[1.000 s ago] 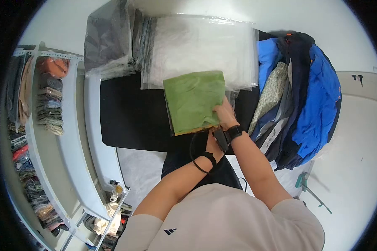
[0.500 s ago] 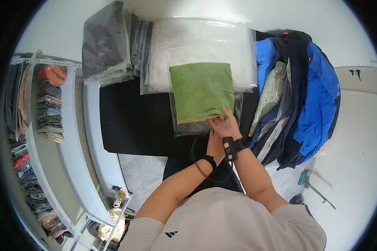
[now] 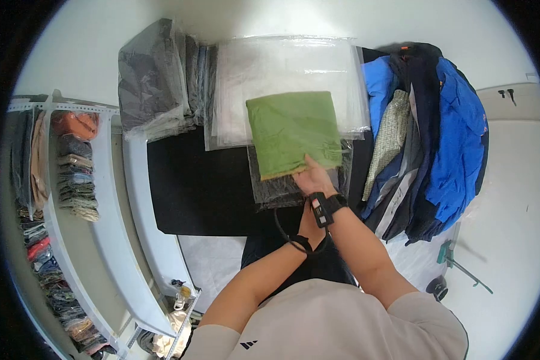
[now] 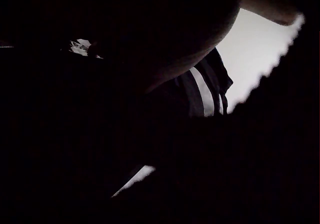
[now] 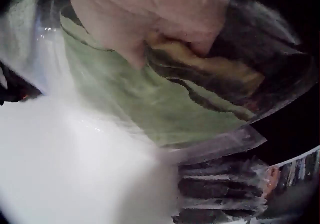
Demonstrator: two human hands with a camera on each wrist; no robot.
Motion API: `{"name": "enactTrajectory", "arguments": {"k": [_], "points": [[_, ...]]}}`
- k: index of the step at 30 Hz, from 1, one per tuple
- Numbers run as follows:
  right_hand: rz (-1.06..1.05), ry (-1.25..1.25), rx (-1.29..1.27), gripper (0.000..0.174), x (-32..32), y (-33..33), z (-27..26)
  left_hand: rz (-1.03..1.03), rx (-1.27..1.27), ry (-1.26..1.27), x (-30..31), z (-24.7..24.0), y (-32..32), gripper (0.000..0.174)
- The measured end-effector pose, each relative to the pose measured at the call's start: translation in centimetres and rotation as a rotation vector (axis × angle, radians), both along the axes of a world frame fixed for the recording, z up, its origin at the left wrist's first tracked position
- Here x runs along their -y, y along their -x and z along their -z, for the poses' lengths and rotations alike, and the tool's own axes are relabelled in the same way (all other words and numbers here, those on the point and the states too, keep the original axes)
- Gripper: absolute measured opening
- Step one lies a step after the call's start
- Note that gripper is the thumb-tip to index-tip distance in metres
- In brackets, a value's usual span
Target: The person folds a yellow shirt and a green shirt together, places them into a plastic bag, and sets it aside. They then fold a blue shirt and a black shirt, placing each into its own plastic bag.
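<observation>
Work surface: black table (image 3: 195, 198), against a pale wall. The right hand (image 3: 313, 179) pinches the near edge of a folded green garment (image 3: 294, 126), thumb on top, the other fingers passing out of sight beneath. The left hand (image 3: 309, 222) is mostly hidden behind the right wrist, and the left wrist view is too dark to help; the state of its fingers cannot be told.

The garment is held roughly level, its yellowish edge toward the person. A clear plastic bag (image 3: 270, 193) shows past its near edge and right side; whether the cloth is inside or above the film cannot be determined. Beyond the garment, and partly overlapped by it in the head view, is a stack of clear bags (image 3: 288, 63). Dark bagged garments (image 3: 153, 81) stand left of this stack; blue clothing (image 3: 459, 132) lies piled at right.

Assessment: good handling would seem to call for pinching all layers together, since the loose near edge could open the fold. The cloth is best moved flat and square to the bag, with the film free of creases.
</observation>
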State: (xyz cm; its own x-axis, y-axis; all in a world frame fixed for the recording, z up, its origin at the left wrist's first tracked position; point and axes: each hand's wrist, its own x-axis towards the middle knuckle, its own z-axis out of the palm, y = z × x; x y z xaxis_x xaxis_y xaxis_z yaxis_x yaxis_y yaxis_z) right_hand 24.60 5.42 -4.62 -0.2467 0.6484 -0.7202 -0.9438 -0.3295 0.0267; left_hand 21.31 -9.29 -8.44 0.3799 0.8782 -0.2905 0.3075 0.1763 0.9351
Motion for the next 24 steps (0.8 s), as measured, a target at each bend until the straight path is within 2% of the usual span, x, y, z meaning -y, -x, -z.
{"name": "enactTrajectory", "arguments": {"k": [2, 3, 4, 6, 9, 11, 12, 13, 14, 17, 18, 19, 20, 21, 22, 23, 24], "points": [[0.053, -0.046, -0.001, 0.032, -1.9, 0.2, 1.4, -0.399, 0.491, 0.121, 0.4, 0.6, -1.1, 0.039], [0.035, -0.061, 0.103, 0.03, -2.8, 0.3, 0.8, -0.342, 0.361, 0.073, 0.0, 0.4, -0.9, 0.034], [0.018, -0.075, 0.207, 0.029, -3.4, 0.2, 0.5, -0.336, 0.357, 0.08, -0.5, -0.9, -0.3, 0.034], [0.071, -0.089, 0.166, 0.028, -3.9, 0.6, -0.1, 0.316, -0.726, -0.659, -1.4, -2.8, 1.0, 0.029], [0.134, -0.053, 0.121, 0.029, -4.0, 1.3, -0.9, 0.237, -0.536, -0.51, -1.7, -2.9, 0.8, 0.028], [0.165, -0.18, 0.233, 0.03, -3.6, 1.8, -1.4, 0.18, -0.453, -0.414, -1.8, -2.9, 0.8, 0.029], [0.164, -0.178, 0.232, 0.03, -4.1, 1.5, -1.2, 0.347, -0.662, -0.507, -1.9, -3.1, 0.8, 0.032], [0.066, -0.191, 0.212, 0.031, -5.0, 1.0, -0.6, 0.522, -0.872, -0.587, -1.6, -3.1, 1.1, 0.035], [-0.032, -0.209, 0.193, 0.032, -6.1, 0.3, -0.2, 0.526, -0.872, -0.581, -1.6, -3.2, 1.2, 0.035], [-0.036, -0.194, 0.182, 0.035, -5.6, -0.1, 1.1, 0.447, -0.923, -0.712, -1.3, -1.6, 0.9, 0.044], [-0.049, -0.201, 0.161, 0.035, -4.8, -0.1, 0.5, 0.22, -0.474, -0.422, 0.1, 1.5, 0.4, 0.047], [-0.178, -0.192, 0.125, 0.036, -3.9, -0.4, 0.1, -0.005, -0.027, -0.125, 0.0, 1.4, 0.4, 0.05], [-0.378, -0.157, 0.268, 0.037, -2.2, -1.4, -0.7, -0.004, -0.023, -0.127, 0.2, 1.2, 0.8, 0.05], [-0.578, -0.119, 0.41, 0.038, -0.3, -2.2, -3.3, 0.091, -0.196, -0.184, -1.2, -2.9, 2.2, 0.05], [-0.695, -0.365, 0.413, 0.041, 2.0, -3.9, -4.5, 0.186, -0.369, -0.237, -2.6, -6.6, 3.2, 0.05], [-0.845, -0.328, 0.509, 0.04, 3.3, -4.4, -6.9, 0.423, -0.668, -0.335, -3.5, -8.6, 3.3, 0.056], [-1.063, -0.524, 0.676, 0.038, 4.3, -5.5, -8.3, 0.428, -0.667, -0.332, -3.4, -9.6, 4.2, 0.056]]}}
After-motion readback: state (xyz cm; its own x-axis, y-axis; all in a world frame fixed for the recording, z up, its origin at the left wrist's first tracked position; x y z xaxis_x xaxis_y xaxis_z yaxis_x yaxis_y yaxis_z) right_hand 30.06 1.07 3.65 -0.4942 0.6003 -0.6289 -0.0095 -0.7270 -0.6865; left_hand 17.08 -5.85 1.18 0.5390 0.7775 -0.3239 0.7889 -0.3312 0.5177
